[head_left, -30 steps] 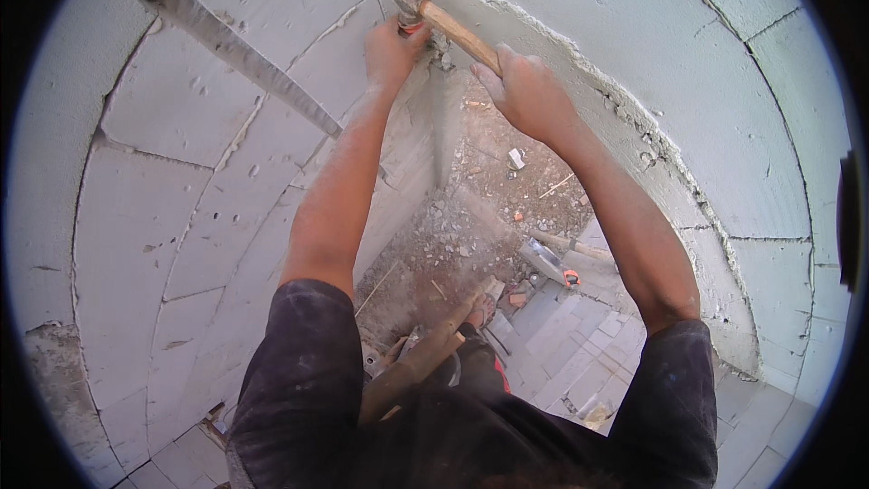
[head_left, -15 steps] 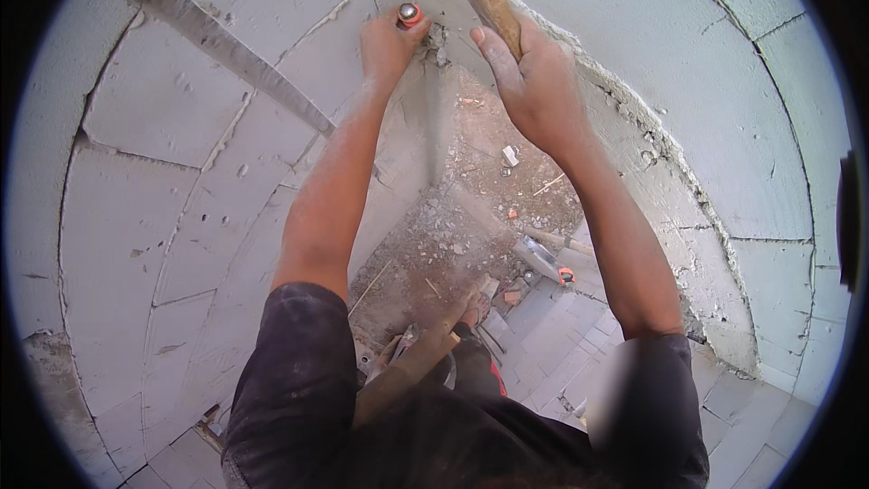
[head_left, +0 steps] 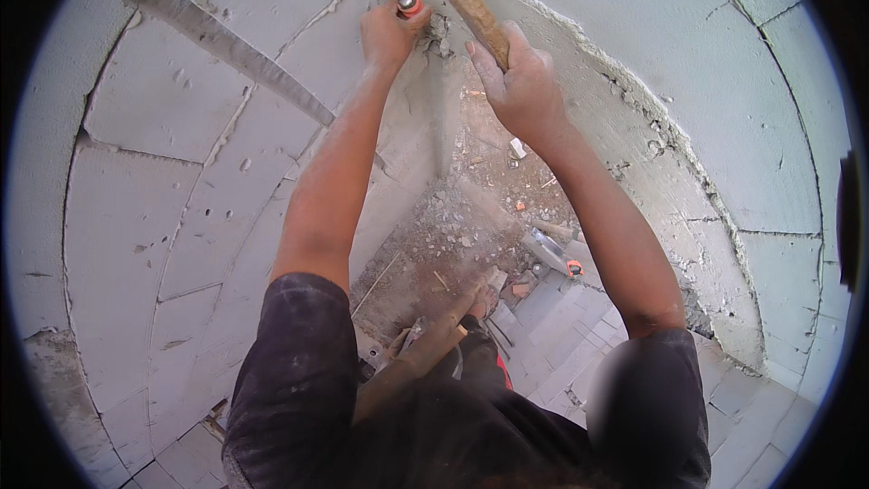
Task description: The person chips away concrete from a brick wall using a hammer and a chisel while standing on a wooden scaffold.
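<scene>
My left hand (head_left: 387, 36) is closed round a chisel (head_left: 410, 5) with an orange-red grip and a round metal striking end, which faces up. The chisel's tip is hidden, beside a rough, broken patch (head_left: 438, 36) in the corner of the pale block wall. In my right hand (head_left: 525, 91) is a hammer (head_left: 466, 7), gripped by its wooden handle. Its grey metal head hangs above the chisel's end, apart from it, partly cut off by the upper edge of the view. White dust covers both hands.
Pale block walls (head_left: 136, 217) curve round both sides. A long metal bar (head_left: 231, 47) slants at upper left. Below lie rubble (head_left: 444, 226), a silver tool with an orange end (head_left: 554, 252) and stacked blocks (head_left: 570, 344). A wooden beam (head_left: 421, 353) rises near my body.
The hammer and my right hand have moved slightly left, and the hammer's head has come into view above the chisel. My left hand stays on the chisel in nearly the same place.
</scene>
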### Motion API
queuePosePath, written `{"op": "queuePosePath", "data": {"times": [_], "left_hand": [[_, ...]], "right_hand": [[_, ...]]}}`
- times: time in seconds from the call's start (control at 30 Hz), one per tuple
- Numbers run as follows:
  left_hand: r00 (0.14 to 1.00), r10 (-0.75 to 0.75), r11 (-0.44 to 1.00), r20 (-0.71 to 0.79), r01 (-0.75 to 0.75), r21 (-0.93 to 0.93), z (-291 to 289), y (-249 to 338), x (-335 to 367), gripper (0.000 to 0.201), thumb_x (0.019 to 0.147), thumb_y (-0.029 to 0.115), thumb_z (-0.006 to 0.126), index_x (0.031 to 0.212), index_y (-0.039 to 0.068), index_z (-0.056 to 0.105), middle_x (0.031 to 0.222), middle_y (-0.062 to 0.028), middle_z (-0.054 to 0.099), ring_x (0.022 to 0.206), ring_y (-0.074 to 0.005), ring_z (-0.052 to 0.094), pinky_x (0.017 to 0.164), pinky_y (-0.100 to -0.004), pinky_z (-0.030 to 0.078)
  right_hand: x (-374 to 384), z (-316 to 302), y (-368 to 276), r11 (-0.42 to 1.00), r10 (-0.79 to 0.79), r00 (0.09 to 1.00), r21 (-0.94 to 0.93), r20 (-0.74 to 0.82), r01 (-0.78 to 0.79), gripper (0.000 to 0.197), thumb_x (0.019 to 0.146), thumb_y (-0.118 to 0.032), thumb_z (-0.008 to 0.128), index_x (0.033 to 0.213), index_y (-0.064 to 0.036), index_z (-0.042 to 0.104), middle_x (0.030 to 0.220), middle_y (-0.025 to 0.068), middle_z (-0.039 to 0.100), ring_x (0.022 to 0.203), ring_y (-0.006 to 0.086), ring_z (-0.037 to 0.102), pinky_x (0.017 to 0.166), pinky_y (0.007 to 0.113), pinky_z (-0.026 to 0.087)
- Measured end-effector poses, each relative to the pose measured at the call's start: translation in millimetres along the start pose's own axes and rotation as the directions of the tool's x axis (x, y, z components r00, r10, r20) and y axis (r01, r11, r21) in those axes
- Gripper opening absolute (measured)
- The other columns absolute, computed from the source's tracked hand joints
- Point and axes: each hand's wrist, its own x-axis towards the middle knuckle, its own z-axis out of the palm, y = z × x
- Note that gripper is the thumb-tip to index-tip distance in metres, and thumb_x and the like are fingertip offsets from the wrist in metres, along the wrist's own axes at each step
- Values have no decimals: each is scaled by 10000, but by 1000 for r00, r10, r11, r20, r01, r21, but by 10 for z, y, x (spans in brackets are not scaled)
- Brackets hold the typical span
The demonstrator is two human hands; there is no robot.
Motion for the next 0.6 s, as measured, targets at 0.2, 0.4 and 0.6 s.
{"op": "queuePosePath", "data": {"times": [0.2, 0.4, 0.6], "left_hand": [[960, -227, 965, 163, 200, 167, 134, -623, -490, 325, 781, 320, 775, 937, 36, 755, 711, -145, 705, 626, -239, 679, 666, -374, 508], [953, -293, 956, 80, 294, -7, -155, -386, -1081, 317, 802, 306, 763, 954, 30, 727, 802, -143, 713, 725, -268, 697, 697, -375, 512], [1000, -5, 996, -6, 5, -88, -375, 169, -461, 271, 799, 230, 760, 1015, 70, 723, 858, -150, 710, 774, -266, 691, 719, -364, 518]], "right_hand": [[-116, -10, 173, 971, 40, 993, -237, 110, -13, 313, 960, -297, 605, 1010, 10, 569, 671, 216, 614, 649, 416, 628, 602, 471, 477], [-736, -479, 102, 972, 236, 971, -5, -18, -237, 353, 961, -305, 607, 1107, 15, 574, 659, 211, 599, 619, 386, 628, 583, 438, 459], [-1138, -588, 286, 878, 478, 877, -5, 42, -478, 379, 950, -279, 622, 1167, 31, 589, 687, 230, 599, 658, 378, 622, 633, 428, 460]]}}
